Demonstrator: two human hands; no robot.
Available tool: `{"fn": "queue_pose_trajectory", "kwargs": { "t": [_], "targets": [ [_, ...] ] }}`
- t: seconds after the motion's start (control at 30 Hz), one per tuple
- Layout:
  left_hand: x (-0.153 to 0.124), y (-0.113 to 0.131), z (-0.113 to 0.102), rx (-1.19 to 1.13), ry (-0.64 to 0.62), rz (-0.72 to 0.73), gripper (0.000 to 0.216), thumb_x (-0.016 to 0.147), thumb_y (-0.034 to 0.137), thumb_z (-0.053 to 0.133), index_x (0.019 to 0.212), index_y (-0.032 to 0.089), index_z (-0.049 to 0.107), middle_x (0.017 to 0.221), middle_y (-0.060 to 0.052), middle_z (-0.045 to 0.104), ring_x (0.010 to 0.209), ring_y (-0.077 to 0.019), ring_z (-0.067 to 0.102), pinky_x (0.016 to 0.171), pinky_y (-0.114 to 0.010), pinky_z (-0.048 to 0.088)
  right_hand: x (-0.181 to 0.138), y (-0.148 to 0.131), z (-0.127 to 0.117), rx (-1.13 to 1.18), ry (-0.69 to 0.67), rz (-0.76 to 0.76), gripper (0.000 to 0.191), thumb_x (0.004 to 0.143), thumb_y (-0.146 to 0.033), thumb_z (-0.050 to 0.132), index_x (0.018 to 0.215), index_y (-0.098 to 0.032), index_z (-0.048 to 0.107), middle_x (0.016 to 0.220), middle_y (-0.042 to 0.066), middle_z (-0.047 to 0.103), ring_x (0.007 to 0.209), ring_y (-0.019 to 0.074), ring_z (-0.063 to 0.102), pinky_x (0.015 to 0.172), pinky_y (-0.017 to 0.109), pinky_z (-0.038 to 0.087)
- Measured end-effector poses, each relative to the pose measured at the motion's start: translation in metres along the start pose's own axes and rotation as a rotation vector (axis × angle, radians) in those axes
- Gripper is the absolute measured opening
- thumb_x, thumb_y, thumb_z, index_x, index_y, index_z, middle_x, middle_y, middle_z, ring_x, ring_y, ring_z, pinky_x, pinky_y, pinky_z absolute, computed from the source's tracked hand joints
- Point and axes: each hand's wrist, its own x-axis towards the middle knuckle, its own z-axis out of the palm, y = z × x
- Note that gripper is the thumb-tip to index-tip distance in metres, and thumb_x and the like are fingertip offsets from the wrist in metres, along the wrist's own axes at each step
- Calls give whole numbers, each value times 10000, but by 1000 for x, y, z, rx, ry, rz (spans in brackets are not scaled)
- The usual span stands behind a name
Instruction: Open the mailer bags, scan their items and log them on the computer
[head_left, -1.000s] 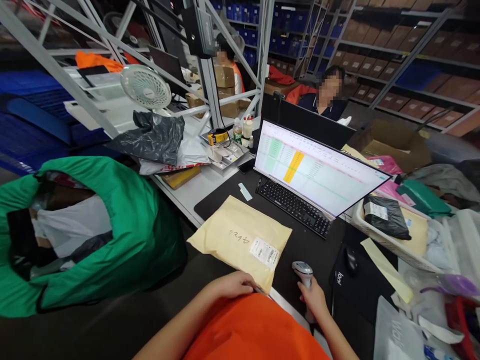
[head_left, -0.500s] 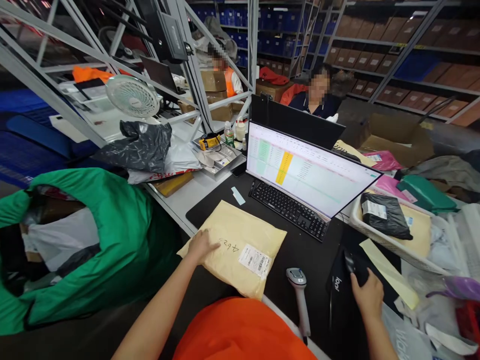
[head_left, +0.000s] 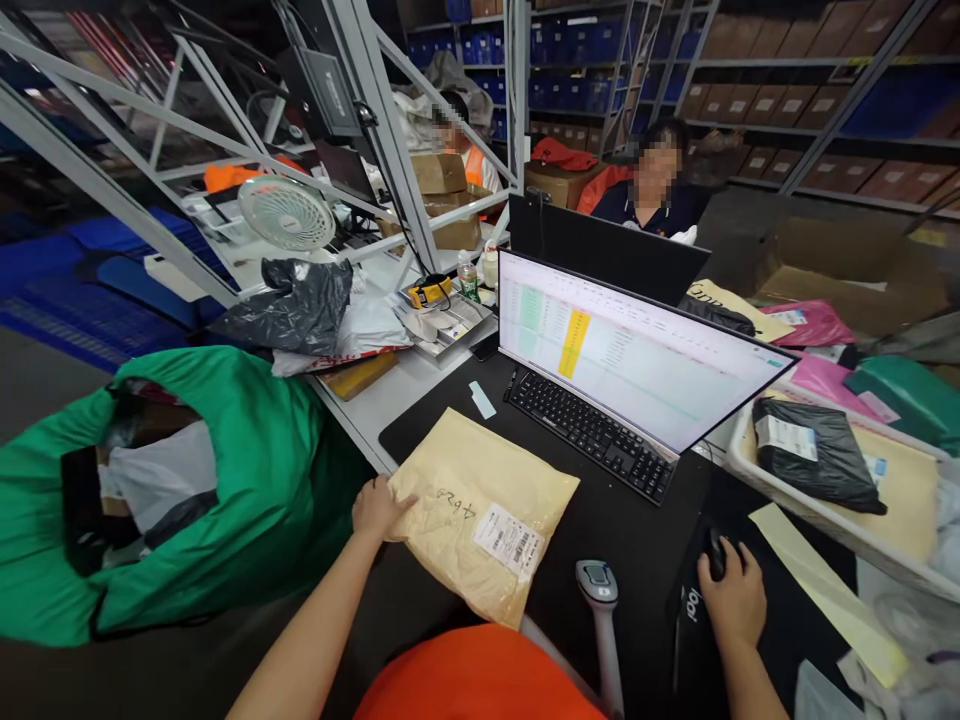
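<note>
A yellow padded envelope (head_left: 442, 535) lies on the black desk mat, with handwritten digits and a white barcode label (head_left: 510, 540) on its upper face. My left hand (head_left: 381, 508) grips its left edge, thumb on top and the other fingers partly hidden. At the right, my right hand (head_left: 733, 592) is wrapped over a black computer mouse (head_left: 718, 555) on a mouse pad. Between the envelope and that hand lies a grey barcode scanner (head_left: 600, 610). Behind them stand a black keyboard (head_left: 592, 430) and a monitor (head_left: 622, 345) showing a spreadsheet.
An open green bag (head_left: 255, 500) holding parcels stands at the left. A white basket (head_left: 810, 505) with parcels is at the right, beside a yellow paper strip (head_left: 825, 590). Bagged parcels (head_left: 292, 310) and a fan (head_left: 289, 213) sit back left. Two people are beyond the desk.
My left hand has shifted from the envelope's face to its left edge. My right hand has settled further over the mouse. The camera view has turned slightly; the envelope stays on the mat.
</note>
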Motion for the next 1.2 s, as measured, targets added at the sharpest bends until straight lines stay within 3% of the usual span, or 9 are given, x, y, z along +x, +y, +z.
{"fn": "queue_pose_trajectory", "kwargs": {
  "t": [0.07,0.13,0.3,0.5,0.63,0.87,0.97,1.1,1.2],
  "targets": [
    [2,-14,1,-79,-88,-28,680,878,566,596,1402,136,534,1359,-202,640,1252,-363,614,950,-400,495,1,-1,-1,-5,4,-9,629,907,-534,446,1301,-102,679,1452,236,521,1251,380,557,993,503,491],
    [1,-24,6,-134,-117,56,561,907,493,571,1379,191,575,1333,-144,680,1236,-326,633,928,-368,498,2,-4,-3,-13,-1,-4,629,912,-531,430,1284,-97,691,1448,237,522,1254,379,555,992,499,491],
    [-10,-28,18,-169,-18,110,485,943,477,532,1330,205,634,1294,-135,711,1226,-307,642,941,-361,498,2,-11,-8,-13,-28,27,639,909,-525,413,1294,-97,689,1467,232,504,1276,375,536,1006,499,481],
    [-11,-18,7,-137,94,33,591,942,504,519,1401,137,586,1384,-215,641,1309,-359,592,1017,-439,487,1,-12,-10,-7,-50,34,624,907,-500,423,1304,-93,681,1454,237,500,1287,379,523,1024,515,478],
    [-5,-9,-2,-164,30,2,419,929,400,540,1221,138,687,1303,-205,681,1234,-347,638,955,-394,502,0,-10,-8,-23,-43,18,622,913,-502,407,1296,-98,684,1459,238,495,1273,384,536,1016,527,484],
    [-12,-3,-1,-262,8,-10,134,885,247,578,868,192,699,993,-104,767,973,-270,724,762,-300,494,0,-9,-7,-11,-22,41,697,871,-561,426,1349,-98,636,1449,250,506,1275,412,545,946,536,515],
    [-21,-4,-2,-307,33,7,161,894,244,553,824,199,691,952,-98,770,932,-265,725,742,-298,488,-4,-20,-19,4,40,56,729,865,-561,468,1381,-60,590,1438,280,514,1276,429,546,982,552,498],
    [-36,-12,-8,-375,73,48,275,955,294,451,880,198,697,998,-103,773,952,-260,715,765,-303,500,-31,-39,-49,5,170,67,613,903,-452,477,1344,-45,598,1395,292,562,1318,416,526,1090,549,418],
    [-45,-19,-20,-412,109,85,382,1002,346,337,936,208,687,1029,-80,765,999,-249,698,809,-298,508,-66,-48,-72,12,115,66,549,898,-429,469,1286,-78,635,1358,270,598,1294,417,542,1089,557,407]
  ]
}}
